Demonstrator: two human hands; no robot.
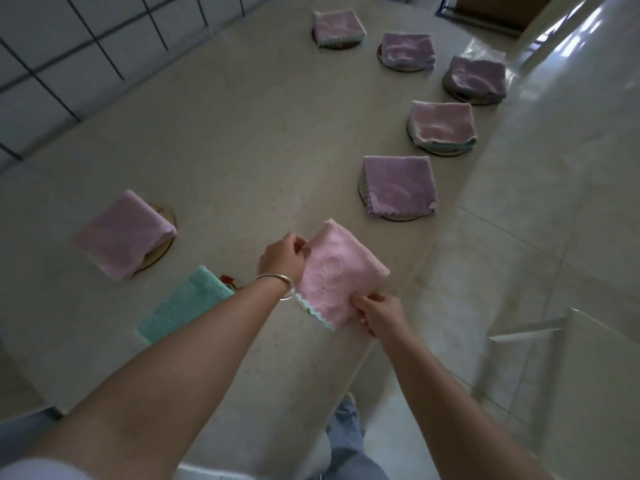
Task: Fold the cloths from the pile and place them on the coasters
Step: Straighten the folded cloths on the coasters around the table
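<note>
Pink cloth (341, 273), folded to a square, held over the near edge of the table (221, 140) btwn both hands. Left hand (282, 258) pinches its far-left corner w/ curled fingers; right hand (379, 313) pinches the near corner by the scalloped green trim, fingers curled round the edge. Silver bangle (277, 285) on the left wrist.

Just left of the left forearm, a green cloth (183, 306) lies flat on the table, small red item at its far corner, too blurred to tell what. Further left, a folded pink cloth on a round coaster (161, 251), hanging off it partly. Along the right side of the table, five more folded cloths, pink/purple, each on its own coaster; nearest is the purple cloth (400, 185). Tiled wall (69, 46) at far left, glossy floor (554, 202) on the right.
</note>
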